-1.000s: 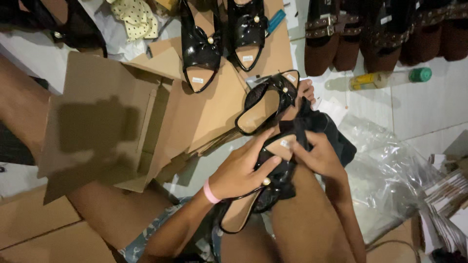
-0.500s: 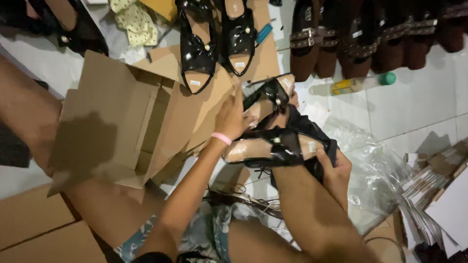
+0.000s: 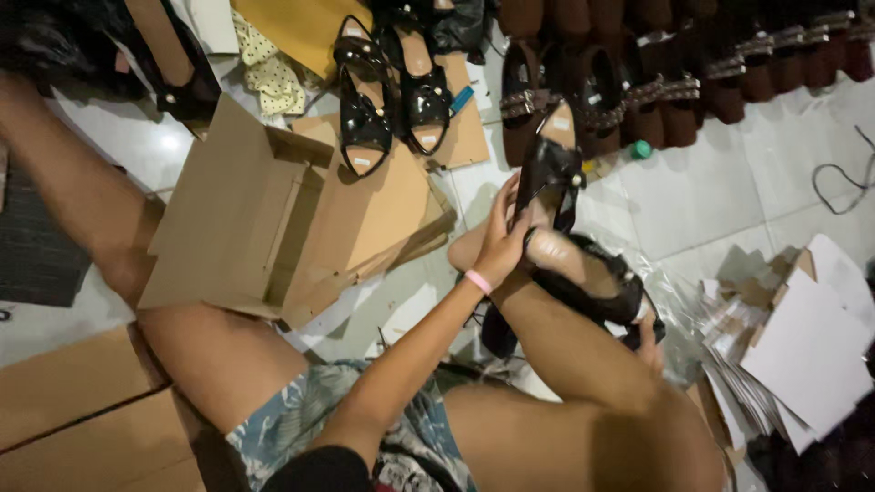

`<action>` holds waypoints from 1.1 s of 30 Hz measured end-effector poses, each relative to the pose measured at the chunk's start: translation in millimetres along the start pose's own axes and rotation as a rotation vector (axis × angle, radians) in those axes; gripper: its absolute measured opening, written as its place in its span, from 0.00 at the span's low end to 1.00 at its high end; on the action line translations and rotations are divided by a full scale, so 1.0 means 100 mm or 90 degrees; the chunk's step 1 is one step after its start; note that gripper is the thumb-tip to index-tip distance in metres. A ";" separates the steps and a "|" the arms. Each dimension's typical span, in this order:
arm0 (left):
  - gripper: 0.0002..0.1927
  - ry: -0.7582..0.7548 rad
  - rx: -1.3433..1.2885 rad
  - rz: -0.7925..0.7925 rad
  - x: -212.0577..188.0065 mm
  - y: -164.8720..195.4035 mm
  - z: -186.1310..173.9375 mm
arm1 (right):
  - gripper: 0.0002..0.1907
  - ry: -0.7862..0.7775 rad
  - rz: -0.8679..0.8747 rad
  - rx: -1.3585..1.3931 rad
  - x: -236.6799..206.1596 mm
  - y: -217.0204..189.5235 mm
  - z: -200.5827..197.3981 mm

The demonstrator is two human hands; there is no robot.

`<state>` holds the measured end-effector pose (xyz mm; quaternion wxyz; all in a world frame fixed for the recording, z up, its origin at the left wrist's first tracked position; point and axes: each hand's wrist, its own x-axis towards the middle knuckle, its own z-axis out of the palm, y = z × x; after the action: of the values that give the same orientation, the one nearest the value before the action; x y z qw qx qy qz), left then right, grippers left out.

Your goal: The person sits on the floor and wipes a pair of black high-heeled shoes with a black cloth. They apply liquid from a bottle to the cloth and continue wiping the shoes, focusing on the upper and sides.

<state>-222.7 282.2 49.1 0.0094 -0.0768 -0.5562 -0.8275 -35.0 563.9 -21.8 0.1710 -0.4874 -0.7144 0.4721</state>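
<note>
Now lifted upright off the knee by left hand (image 3: 504,239) pinching glossy black strappy sandal (image 3: 550,178), right hand (image 3: 649,339) clasping its mate (image 3: 583,282) lower, separating pair.

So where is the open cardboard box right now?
In the head view, the open cardboard box lies on the floor at centre-left, beside the person's left leg, just below the pair of glossy black sandals.

Open box: a brown cardboard box (image 3: 239,221) lay open on the white floor, left of centre.
Flat sheets: brown cardboard sheets (image 3: 383,214) lay just beside it.
Insole labels: small white stickers (image 3: 362,162) sat inside black sandals.
Right corner: pale card pieces (image 3: 802,351) lay stacked.
</note>
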 end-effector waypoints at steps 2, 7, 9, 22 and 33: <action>0.36 -0.040 -0.009 0.013 -0.04 0.03 0.16 | 0.16 0.004 -0.008 0.040 -0.01 -0.04 -0.10; 0.39 -0.101 -0.205 -0.023 -0.02 0.03 0.46 | 0.16 0.000 -0.014 0.134 -0.12 -0.14 -0.17; 0.45 -0.170 -0.189 -0.075 -0.05 0.03 0.48 | 0.16 0.006 -0.008 0.155 -0.25 -0.06 -0.22; 0.55 -0.310 -0.069 -0.171 -0.34 -0.41 0.22 | 0.16 0.094 0.077 0.191 -1.34 0.74 -0.88; 0.47 -0.266 -0.205 -0.600 -0.35 -0.36 0.37 | 0.17 0.136 0.046 0.163 -1.32 0.61 -1.14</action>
<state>-187.1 327.3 25.1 -0.4856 0.0180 -0.3863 -0.7840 139.8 513.6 11.8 0.2896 -0.5341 -0.6083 0.5108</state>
